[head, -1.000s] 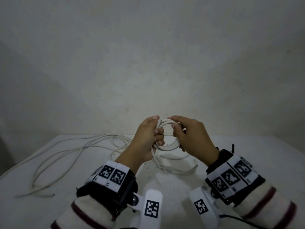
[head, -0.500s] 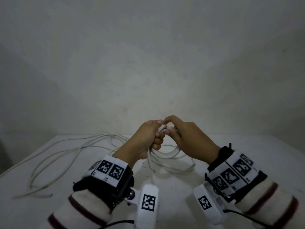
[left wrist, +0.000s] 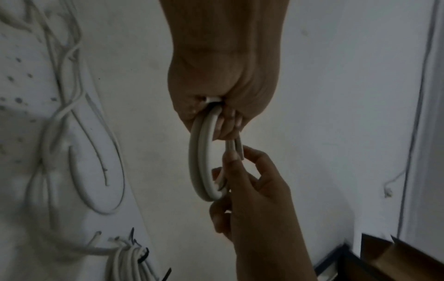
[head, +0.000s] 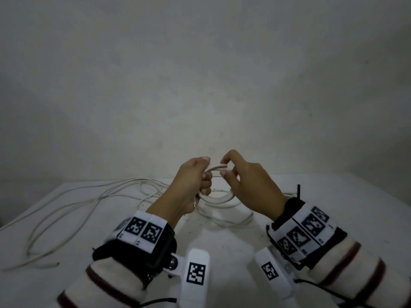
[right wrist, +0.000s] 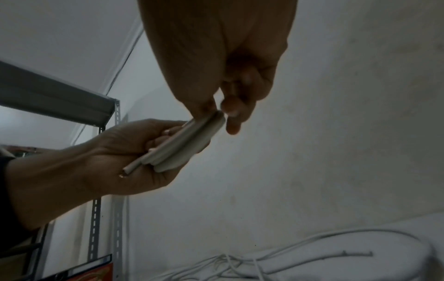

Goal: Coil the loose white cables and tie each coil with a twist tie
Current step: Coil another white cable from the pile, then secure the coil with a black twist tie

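A small coil of white cable (head: pixel 222 197) hangs in the air above the table, between my two hands. My left hand (head: pixel 195 181) grips its left side in a fist; in the left wrist view the coil (left wrist: pixel 204 161) hangs from that fist. My right hand (head: pixel 229 170) pinches the top strands near a free cable end (head: pixel 219 167) between thumb and index finger. In the right wrist view those fingertips (right wrist: pixel 230 112) close on the coil (right wrist: pixel 182 148), and another cut end (right wrist: pixel 129 169) sticks out over the left palm. No tie is on this coil.
Loose white cables (head: pixel 89 196) sprawl over the left and middle of the white table (head: pixel 66 274). A tied coil with black ties (left wrist: pixel 129 262) lies there too. A thin black strip (head: pixel 298 191) sticks up by my right wrist. A metal shelf (right wrist: pixel 60 95) and a cardboard box (left wrist: pixel 396 256) stand off the table.
The coil has tipped from facing me as a ring to lying nearly edge-on. My right fingers have shifted to the top strands and now arch over the cable end.
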